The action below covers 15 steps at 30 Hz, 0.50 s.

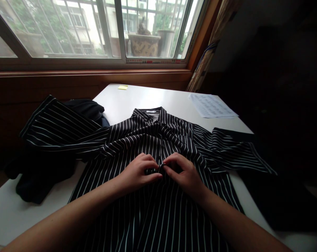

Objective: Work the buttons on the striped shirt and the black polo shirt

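A black shirt with white stripes (174, 206) lies spread face up, its collar towards the window and both sleeves out to the sides. At the middle of its front, my left hand (141, 170) pinches the front edge between thumb and fingers. Just beside it, my right hand (183, 171) pinches the same front edge from the other side, with a small fold of cloth raised between the two hands. Any button there is too small and dark to make out.
Under the shirt is a white table (147, 94). Dark clothing (42, 175) lies at the left, partly beneath a sleeve. Printed sheets (212, 106) rest at the back right, and a yellow sticky note (123, 87) near the far edge. Beyond stands a window (95, 31).
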Available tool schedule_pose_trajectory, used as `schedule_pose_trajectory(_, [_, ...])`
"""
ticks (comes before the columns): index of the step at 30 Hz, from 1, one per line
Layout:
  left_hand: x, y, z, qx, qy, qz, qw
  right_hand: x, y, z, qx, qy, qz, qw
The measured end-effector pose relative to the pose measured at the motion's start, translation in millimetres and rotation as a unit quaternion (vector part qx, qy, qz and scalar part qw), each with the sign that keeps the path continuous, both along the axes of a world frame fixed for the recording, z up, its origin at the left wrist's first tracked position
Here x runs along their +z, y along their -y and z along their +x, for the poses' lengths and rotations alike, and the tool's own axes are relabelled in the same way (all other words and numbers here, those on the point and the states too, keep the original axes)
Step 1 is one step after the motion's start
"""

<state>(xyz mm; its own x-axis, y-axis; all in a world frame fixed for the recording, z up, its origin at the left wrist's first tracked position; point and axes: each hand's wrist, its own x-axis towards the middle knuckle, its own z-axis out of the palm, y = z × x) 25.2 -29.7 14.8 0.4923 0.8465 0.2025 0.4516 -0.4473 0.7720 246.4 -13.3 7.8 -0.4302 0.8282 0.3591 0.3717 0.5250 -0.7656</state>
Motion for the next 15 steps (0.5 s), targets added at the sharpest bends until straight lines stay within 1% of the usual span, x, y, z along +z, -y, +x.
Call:
schedule_pose_trajectory(7, [1.2,-3.8,-1.3,0.003,0.037,-0.026,0.999,0.8,0.4,-0.7,0.007,-0.001,0.009,1.0])
schedule_pose_trajectory(12, [2.6,-2.9,-1.4,-0.01,0.038,-0.034,0.999,1.2,0.5,-1.1,0.013,-0.003,0.009,1.0])
schedule_pose_trajectory(15, [1.2,-3.3,0.8,0.001,0.037,-0.035,0.999,1.5,0.9,-2.1,0.015,-0.006,0.011,1.0])
